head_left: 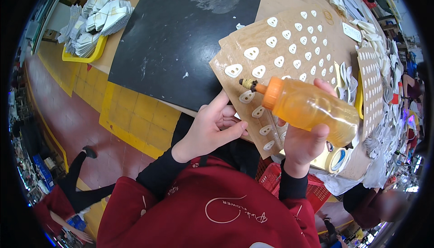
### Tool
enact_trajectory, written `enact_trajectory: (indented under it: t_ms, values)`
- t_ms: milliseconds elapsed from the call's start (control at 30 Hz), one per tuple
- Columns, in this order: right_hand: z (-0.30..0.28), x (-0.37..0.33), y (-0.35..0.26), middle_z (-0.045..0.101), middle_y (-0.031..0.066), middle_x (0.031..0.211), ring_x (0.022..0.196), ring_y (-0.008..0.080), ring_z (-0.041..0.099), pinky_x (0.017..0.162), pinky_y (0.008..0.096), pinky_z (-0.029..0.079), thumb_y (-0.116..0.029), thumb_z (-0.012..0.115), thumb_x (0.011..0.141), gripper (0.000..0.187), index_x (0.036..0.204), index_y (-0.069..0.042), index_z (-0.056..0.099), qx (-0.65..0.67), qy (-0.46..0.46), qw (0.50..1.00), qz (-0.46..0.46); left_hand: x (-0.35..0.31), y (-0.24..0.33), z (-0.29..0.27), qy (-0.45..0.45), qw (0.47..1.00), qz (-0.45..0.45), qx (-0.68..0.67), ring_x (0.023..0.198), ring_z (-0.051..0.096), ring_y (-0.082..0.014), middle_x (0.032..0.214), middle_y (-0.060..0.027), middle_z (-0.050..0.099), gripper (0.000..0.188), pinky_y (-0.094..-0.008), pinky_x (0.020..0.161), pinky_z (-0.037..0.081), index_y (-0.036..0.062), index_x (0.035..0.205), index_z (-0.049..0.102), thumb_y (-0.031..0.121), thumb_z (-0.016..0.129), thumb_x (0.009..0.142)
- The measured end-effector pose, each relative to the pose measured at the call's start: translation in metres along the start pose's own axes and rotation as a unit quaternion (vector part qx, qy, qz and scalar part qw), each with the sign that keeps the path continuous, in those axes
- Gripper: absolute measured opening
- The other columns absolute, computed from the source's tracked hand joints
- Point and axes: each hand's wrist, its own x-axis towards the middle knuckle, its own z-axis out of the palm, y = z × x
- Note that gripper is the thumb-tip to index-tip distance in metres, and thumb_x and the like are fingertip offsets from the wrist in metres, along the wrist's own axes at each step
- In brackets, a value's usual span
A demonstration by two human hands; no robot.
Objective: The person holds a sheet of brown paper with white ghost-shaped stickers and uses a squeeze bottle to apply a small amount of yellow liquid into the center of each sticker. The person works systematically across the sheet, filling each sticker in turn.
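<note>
My right hand [303, 146] is wrapped round a translucent squeeze bottle [316, 108] of amber liquid. Its orange cap and dark nozzle, wound with a yellowish band, point left, over a brown sheet [271, 87] that carries rows of small white two-holed pieces [251, 53]. The bottle hides part of those rows. At the sheet's lower left edge is my left hand [212, 128], with curled fingers and the thumb stretched toward that edge. A bit of white shows by its fingertips; what they grip, if anything, is unclear.
A black mat [176, 44] covers the table's left part. Bundled white pieces fill a yellow tray [97, 51] at far left. A second brown sheet [371, 92] and a tape roll [337, 160] lie right. Red baskets [318, 191] stand below the near edge; other people are around.
</note>
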Motion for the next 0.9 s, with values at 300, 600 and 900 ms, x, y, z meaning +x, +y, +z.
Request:
enact_trajectory:
  t_ms: [300,600,900]
  values:
    - [0.0,-0.004,0.001,0.045,0.0111,0.113,0.091,0.0232,0.056,0.05,0.0311,0.049,-0.043,0.065,0.073,0.069,0.121,-0.001,0.037,-0.009,-0.015,0.998,0.058,0.001,0.003,0.001,0.0,1.0,-0.012,-0.008,0.091,0.058,-0.0145,0.104,-0.0132,0.057,0.059,-0.0282,0.079,0.051,-0.0014,0.134,0.016,-0.003,0.047,0.084]
    - [0.003,-0.007,-0.004,0.051,0.0123,0.106,0.094,0.0201,0.055,0.076,0.0291,0.048,-0.028,0.076,0.067,0.069,0.118,0.002,0.041,0.056,0.019,0.995,0.081,0.0,0.002,0.001,0.001,1.0,-0.013,0.02,0.089,0.058,-0.0131,0.102,-0.0122,0.058,0.055,-0.0271,0.078,0.051,-0.0023,0.131,0.02,-0.004,0.047,0.083]
    - [0.014,-0.002,-0.001,0.051,0.0115,0.108,0.096,0.0213,0.054,0.081,0.0308,0.046,-0.031,0.074,0.068,0.067,0.118,0.0,0.041,-0.005,-0.017,1.0,0.003,-0.001,-0.001,0.006,0.012,1.0,0.001,0.014,0.09,0.058,-0.0125,0.102,-0.0113,0.057,0.056,-0.0264,0.076,0.051,-0.0023,0.131,0.02,-0.006,0.048,0.082]
